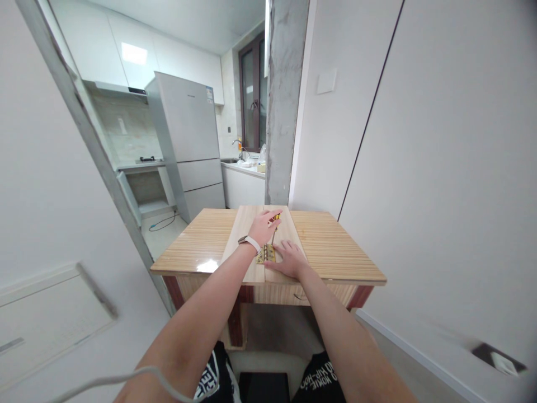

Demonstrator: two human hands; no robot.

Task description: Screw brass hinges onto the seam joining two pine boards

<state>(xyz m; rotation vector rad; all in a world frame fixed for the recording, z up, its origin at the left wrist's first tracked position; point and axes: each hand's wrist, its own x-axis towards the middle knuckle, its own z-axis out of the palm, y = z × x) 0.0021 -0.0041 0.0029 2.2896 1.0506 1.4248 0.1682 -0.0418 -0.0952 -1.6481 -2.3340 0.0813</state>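
Two pale wooden boards (247, 229) lie side by side along the middle of a striped wooden table (335, 246). A brass hinge (265, 255) sits across their seam near the front edge. My left hand (263, 226), with a white band on its wrist, grips a screwdriver (274, 224) with a yellow and black handle, its tip pointing down at the hinge. My right hand (289, 259) lies flat on the right board, fingers touching the hinge's right side.
A concrete pillar (285, 101) stands right behind the table. A kitchen with a grey fridge (188, 145) and a counter with a sink (243, 165) opens beyond. White walls close in on both sides. A white cable (104, 383) crosses my left arm.
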